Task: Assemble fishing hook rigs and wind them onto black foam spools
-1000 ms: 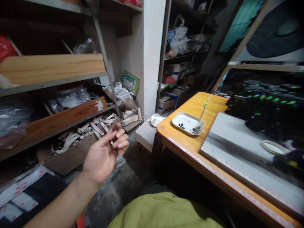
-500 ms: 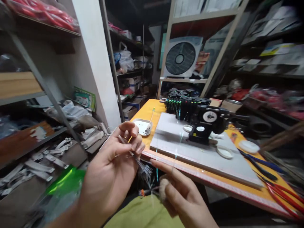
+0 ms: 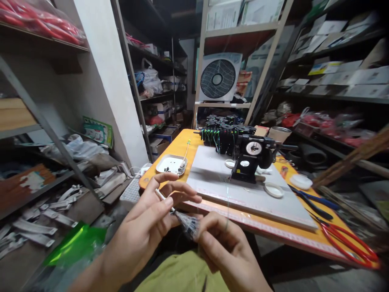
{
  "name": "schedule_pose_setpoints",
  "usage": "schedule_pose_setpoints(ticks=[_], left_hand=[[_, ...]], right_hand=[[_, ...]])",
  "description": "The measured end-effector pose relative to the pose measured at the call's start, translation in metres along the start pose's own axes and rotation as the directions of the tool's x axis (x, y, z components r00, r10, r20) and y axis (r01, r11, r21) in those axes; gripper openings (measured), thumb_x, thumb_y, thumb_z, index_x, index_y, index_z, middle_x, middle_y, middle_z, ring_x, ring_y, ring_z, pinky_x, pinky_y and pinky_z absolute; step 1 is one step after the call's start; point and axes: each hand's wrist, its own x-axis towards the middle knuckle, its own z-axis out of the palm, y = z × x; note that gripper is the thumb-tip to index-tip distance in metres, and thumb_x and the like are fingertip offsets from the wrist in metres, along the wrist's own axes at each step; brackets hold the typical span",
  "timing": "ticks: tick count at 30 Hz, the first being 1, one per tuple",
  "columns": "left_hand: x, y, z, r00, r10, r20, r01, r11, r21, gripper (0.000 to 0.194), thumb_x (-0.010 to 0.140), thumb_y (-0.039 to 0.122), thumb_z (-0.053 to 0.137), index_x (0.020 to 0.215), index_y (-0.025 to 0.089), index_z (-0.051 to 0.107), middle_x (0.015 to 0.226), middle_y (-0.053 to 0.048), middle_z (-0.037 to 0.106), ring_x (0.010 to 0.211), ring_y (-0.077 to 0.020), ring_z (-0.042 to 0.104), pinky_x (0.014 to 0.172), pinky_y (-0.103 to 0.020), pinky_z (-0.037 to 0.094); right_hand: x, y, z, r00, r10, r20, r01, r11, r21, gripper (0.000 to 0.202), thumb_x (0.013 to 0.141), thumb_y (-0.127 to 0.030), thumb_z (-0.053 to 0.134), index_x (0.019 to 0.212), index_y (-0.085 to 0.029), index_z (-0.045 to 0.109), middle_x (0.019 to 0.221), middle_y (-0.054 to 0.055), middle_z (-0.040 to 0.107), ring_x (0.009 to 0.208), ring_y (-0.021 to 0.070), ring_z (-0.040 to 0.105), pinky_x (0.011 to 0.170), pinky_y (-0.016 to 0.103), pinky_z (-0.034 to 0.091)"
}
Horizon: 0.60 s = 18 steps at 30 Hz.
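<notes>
Fingers (image 3: pixel 180 187) of left hand (image 3: pixel 146 225) pinch white stick (image 3: pixel 160 194); right hand (image 3: pixel 226 243) curls at blurred strands (image 3: pixel 189 225), its grip hidden.

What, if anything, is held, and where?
Left hand: thin white stick, pinched by its shaft. Right hand: at the far end of a grey, threadlike bundle; grip unclear.

LEGIBLE MARKINGS: NONE

Printed matter is present but too small or blurred to read. Affected items: green package (image 3: pixel 97 133) beside the pillar; white boxes (image 3: pixel 225 17) above the fan (image 3: pixel 217 78); yellow-and-blue box (image 3: pixel 324 68) and pale cartons (image 3: pixel 369 77) on the right-hand shelving.
</notes>
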Motion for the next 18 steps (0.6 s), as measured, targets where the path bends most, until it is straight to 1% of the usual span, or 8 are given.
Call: schedule_pose_setpoints(ticks=[4,6,7,10,12,14,16,18], left_hand=[[-0.006,-0.003,-0.018,0.987,-0.130,0.090,0.116,0.982,0.151,0.016,0.098,0.027,0.059,0.113,0.025,0.065,0.098,-0.006,0.072,0.083,-0.0207,0.072,0.071,-0.033,0.062],[-0.007,-0.003,-0.025,0.986,-0.156,0.058,0.140,0.965,0.222,0.010,0.095,0.030,0.064,0.103,0.023,0.066,0.092,-0.004,0.073,0.071,-0.0171,0.072,0.064,-0.028,0.060],[-0.006,-0.004,-0.027,0.991,-0.131,0.012,0.123,0.956,0.268,0.010,0.094,0.031,0.067,0.097,0.022,0.066,0.087,-0.003,0.073,0.068,-0.0162,0.072,0.062,-0.026,0.059],[-0.007,-0.006,-0.030,0.984,0.109,-0.142,-0.029,0.881,0.472,0.014,0.090,0.035,0.072,0.089,0.023,0.065,0.069,0.001,0.072,0.061,-0.0145,0.069,0.058,-0.022,0.056],[-0.008,-0.009,-0.029,0.923,0.336,-0.190,-0.146,0.760,0.634,0.013,0.087,0.031,0.075,0.088,0.024,0.064,0.063,0.002,0.072,0.057,-0.0141,0.068,0.057,-0.021,0.055],[-0.011,-0.012,-0.026,0.844,0.509,-0.169,-0.227,0.624,0.748,0.011,0.087,0.024,0.074,0.088,0.025,0.064,0.064,0.004,0.071,0.057,-0.0140,0.068,0.059,-0.021,0.055],[-0.013,-0.013,-0.026,0.780,0.609,-0.146,-0.277,0.545,0.791,0.012,0.087,0.020,0.073,0.089,0.027,0.063,0.067,0.005,0.070,0.058,-0.0142,0.068,0.062,-0.023,0.055],[-0.013,-0.009,-0.033,0.719,0.675,-0.164,-0.305,0.519,0.799,0.013,0.087,0.021,0.074,0.090,0.027,0.062,0.075,0.005,0.069,0.062,-0.0144,0.069,0.066,-0.024,0.056]], right_hand=[[-0.001,0.000,-0.001,0.992,0.045,-0.114,-0.037,0.996,0.075,0.036,0.086,-0.051,0.074,0.081,-0.018,0.063,0.055,-0.007,0.045,0.046,0.0040,0.030,0.047,0.021,0.024],[-0.002,0.000,-0.002,0.990,0.059,-0.125,-0.049,0.995,0.082,0.036,0.086,-0.051,0.075,0.080,-0.018,0.064,0.056,-0.006,0.047,0.046,0.0037,0.030,0.047,0.020,0.023],[-0.002,0.000,-0.003,0.991,0.059,-0.117,-0.050,0.996,0.079,0.036,0.086,-0.051,0.075,0.080,-0.018,0.064,0.056,-0.006,0.047,0.046,0.0036,0.030,0.047,0.020,0.023],[-0.002,0.002,-0.006,0.998,0.029,-0.052,-0.027,0.999,0.040,0.036,0.089,-0.052,0.071,0.081,-0.017,0.064,0.055,-0.007,0.042,0.047,0.0042,0.029,0.047,0.020,0.023],[-0.003,0.004,-0.009,1.000,0.011,-0.003,-0.011,1.000,-0.014,0.036,0.091,-0.051,0.069,0.081,-0.017,0.063,0.054,-0.007,0.041,0.048,0.0049,0.030,0.048,0.021,0.023],[-0.004,0.004,-0.012,0.999,0.015,0.028,-0.014,0.998,-0.058,0.036,0.091,-0.051,0.069,0.081,-0.017,0.064,0.055,-0.006,0.044,0.048,0.0054,0.031,0.049,0.021,0.025],[-0.006,0.002,-0.013,0.998,0.048,0.027,-0.045,0.996,-0.080,0.039,0.090,-0.054,0.069,0.080,-0.017,0.064,0.057,-0.005,0.046,0.049,0.0057,0.031,0.049,0.022,0.025],[-0.008,0.000,-0.013,0.997,0.074,0.008,-0.073,0.994,-0.084,0.042,0.088,-0.057,0.070,0.079,-0.017,0.063,0.058,-0.005,0.046,0.049,0.0058,0.030,0.049,0.023,0.024]])
